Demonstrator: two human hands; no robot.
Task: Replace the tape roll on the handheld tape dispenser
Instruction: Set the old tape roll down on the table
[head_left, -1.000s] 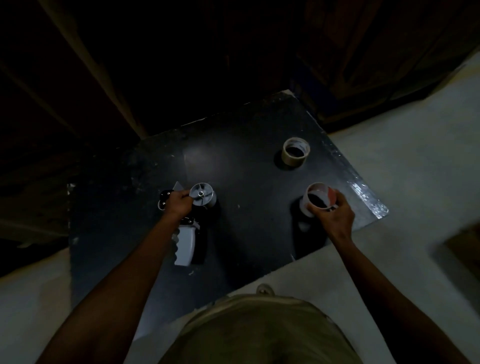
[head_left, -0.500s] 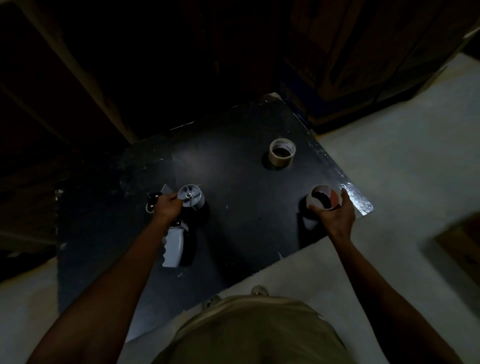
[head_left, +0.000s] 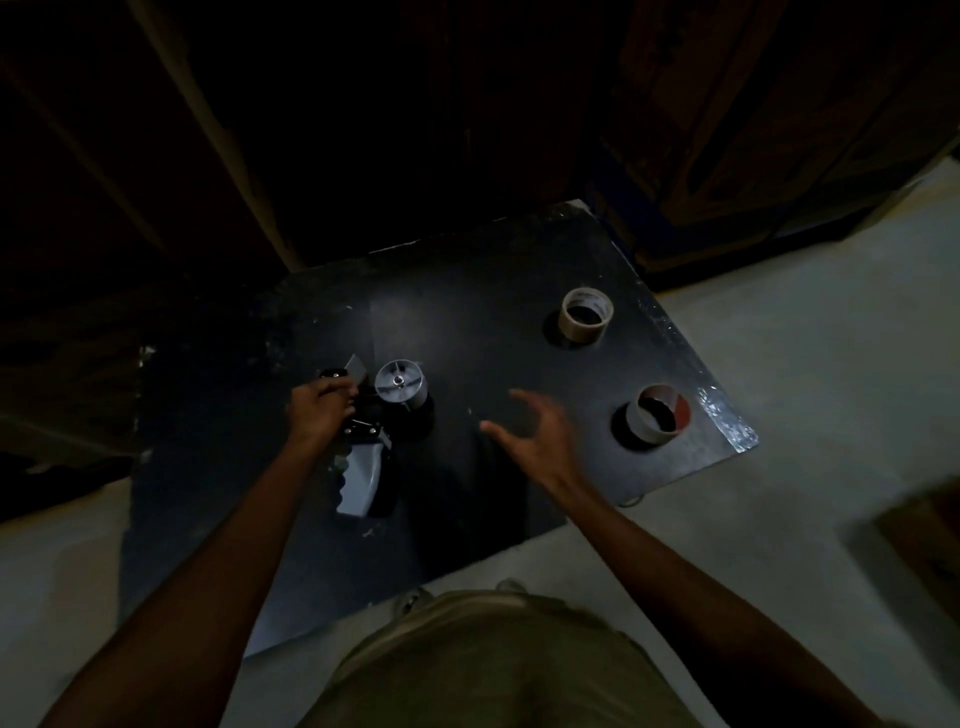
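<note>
a tan shirt (head_left: 493, 660) fills the near edge. the dispenser (head_left: 363, 457) lies on the black board (head_left: 467, 322), pale handle toward the person, its grey hub (head_left: 399, 388) bare. the left hand (head_left: 317, 415) grips the dispenser's front, fingers curled round it. the right hand (head_left: 540, 441) hovers over the board's middle, fingers spread, holding nothing. an empty core (head_left: 657, 413) stands near the right edge. farther off stands a tape roll (head_left: 586, 314).

The right hand (head_left: 535, 441) has let go of the cardboard core (head_left: 657, 414) and moved toward the dispenser (head_left: 374, 431).
</note>
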